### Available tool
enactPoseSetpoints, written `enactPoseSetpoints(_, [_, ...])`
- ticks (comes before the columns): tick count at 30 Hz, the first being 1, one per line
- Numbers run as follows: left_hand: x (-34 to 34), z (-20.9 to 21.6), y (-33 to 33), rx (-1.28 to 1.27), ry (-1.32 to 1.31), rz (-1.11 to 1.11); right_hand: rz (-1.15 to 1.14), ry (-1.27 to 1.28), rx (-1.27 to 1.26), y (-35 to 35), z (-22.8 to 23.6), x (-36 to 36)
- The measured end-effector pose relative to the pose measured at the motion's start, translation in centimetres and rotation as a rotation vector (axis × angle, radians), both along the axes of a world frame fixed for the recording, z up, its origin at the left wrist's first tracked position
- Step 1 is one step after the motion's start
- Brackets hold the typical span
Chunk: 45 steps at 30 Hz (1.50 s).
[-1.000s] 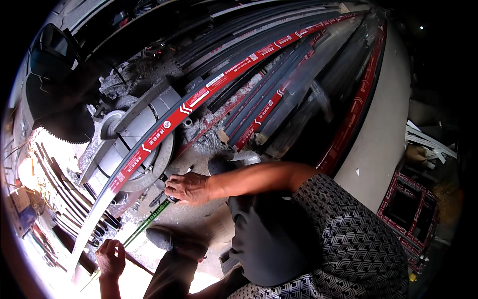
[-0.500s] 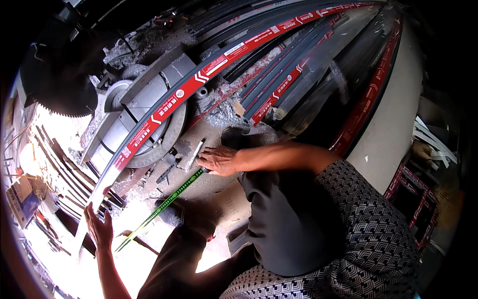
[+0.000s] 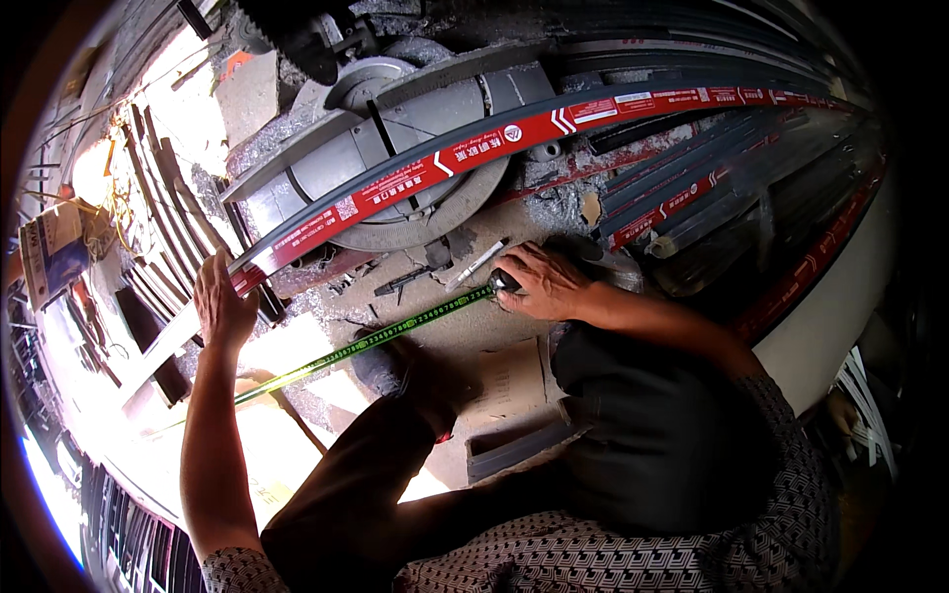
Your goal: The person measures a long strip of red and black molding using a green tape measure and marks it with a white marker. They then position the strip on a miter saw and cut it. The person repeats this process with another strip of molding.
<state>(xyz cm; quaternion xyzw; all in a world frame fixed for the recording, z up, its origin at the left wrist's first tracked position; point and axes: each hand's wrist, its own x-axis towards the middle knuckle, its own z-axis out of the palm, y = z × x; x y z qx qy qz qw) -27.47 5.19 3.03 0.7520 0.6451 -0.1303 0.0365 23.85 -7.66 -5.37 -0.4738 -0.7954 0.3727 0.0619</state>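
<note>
A long dark metal profile (image 3: pixel 395 168) with red printed film on its face slants across the view, lying over the round saw table. My left hand (image 3: pixel 223 304) grips this profile near the left end of the red film, fingers over its edge. In my right hand (image 3: pixel 539 281) is a black tape measure (image 3: pixel 505 281), low above the floor near my knee. Its green blade (image 3: pixel 395 329) is drawn out to the lower left, below the profile, and fades into bright glare. A white marker pen (image 3: pixel 477 263) lies on the floor beside my right hand.
A toothed saw blade (image 3: pixel 297 44) hangs above the saw table (image 3: pixel 297 183). More profiles (image 3: pixel 682 188) are stacked at right, and thin strips (image 3: pixel 163 183) lie at left. By my foot (image 3: pixel 381 368) are a cardboard piece (image 3: pixel 509 379) and a dark profile offcut (image 3: pixel 519 447).
The view has swung left, so the saw and profile appear farther right. My left hand has closed over the profile's edge. My right hand still has the tape measure, its blade still out.
</note>
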Motion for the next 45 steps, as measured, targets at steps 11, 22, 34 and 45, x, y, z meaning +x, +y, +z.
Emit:
enactPoseSetpoints(11, [-0.4,-4.3,0.9,0.022,-0.161,-0.021,-0.176,0.077,0.202,3.5,3.5,1.7])
enactPoseSetpoints(22, [0.0,-4.0,1.5,0.064,-0.144,-0.007,-0.305,-0.539,0.601,16.5,7.0,14.1])
enactPoseSetpoints(34, [-0.4,-4.1,1.5,0.045,-0.125,-0.011,-0.109,-0.550,0.471,20.4,3.8,17.0])
enactPoseSetpoints(45, [-0.9,-4.7,2.4,0.076,-0.165,-0.024,-0.110,-0.582,0.468,20.5,3.2,17.5])
